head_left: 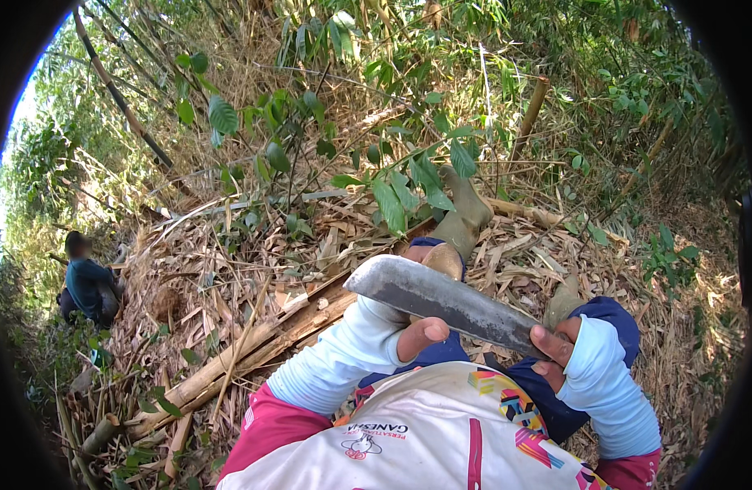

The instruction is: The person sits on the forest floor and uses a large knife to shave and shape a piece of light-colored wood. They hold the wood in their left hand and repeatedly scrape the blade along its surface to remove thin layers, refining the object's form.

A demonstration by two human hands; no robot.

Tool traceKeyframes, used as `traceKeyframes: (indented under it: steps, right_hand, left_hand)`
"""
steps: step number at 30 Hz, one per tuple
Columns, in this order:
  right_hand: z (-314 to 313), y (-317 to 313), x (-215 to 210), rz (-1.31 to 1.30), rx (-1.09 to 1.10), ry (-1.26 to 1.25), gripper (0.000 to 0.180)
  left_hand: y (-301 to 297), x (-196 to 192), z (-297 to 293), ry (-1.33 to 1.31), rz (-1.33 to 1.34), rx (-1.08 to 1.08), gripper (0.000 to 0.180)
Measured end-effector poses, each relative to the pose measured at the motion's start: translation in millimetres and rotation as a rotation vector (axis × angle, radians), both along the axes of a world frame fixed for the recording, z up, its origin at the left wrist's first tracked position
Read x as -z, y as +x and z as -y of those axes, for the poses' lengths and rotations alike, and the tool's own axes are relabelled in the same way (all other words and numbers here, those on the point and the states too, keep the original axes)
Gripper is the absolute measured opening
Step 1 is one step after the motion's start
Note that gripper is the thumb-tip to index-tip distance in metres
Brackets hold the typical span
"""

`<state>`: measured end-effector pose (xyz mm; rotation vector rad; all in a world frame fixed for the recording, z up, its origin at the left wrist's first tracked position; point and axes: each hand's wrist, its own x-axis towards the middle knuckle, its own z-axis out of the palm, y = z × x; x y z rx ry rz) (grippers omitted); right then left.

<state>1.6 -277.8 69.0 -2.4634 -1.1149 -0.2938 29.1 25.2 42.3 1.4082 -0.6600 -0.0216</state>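
Nearest the camera, a white jersey (425, 433) with coloured patches and two pale sleeves. Just above it, one broad grey machete blade (449, 304), lying slantwise, tip up-left, handle end down-right. At the blade's lower right end, right hand (560, 347), fingers curled tight around the handle. Under the blade's middle, left hand (421, 335): only a thumb or fingertip showing below the steel, touching or just shy of it, cannot tell which; rest of the fingers hidden by sleeve and blade. Beyond the blade, two knees in dark blue trousers and two olive rubber boots (466, 216), one partly behind the tip. Left of the blade, a bundle of split bamboo poles (253, 347) on dry leaf litter. Above the blade, a leafy green sapling (392, 192) overhanging the boot. Far left of the blade, one crouching person (86, 282) in a dark teal shirt.
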Motion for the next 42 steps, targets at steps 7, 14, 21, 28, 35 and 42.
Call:
traceKeyframes:
  steps: [7,14,21,28,35,42]
  right_hand:
    - [4,4,-8,0.012,-0.06,-0.005,0.073]
    - [5,0,-1,0.056,-0.014,0.003,0.073]
    - [2,-10,7,0.045,0.051,-0.013,0.084]
    - [-3,-14,11,0.068,0.076,-0.002,0.09]
    - [-1,-7,17,0.052,0.092,-0.022,0.087]
    - [-28,-6,10,0.062,0.027,0.066,0.068]
  left_hand:
    - [2,-4,0,0.076,0.116,-0.031,0.057]
    - [-6,0,1,0.076,0.014,-0.061,0.049]
    - [4,4,7,-0.015,0.056,0.028,0.033]
    - [1,9,17,-0.049,-0.039,-0.033,0.052]
    - [8,26,19,-0.065,-0.032,-0.052,0.043]
    - [-1,18,19,0.003,-0.043,-0.235,0.032]
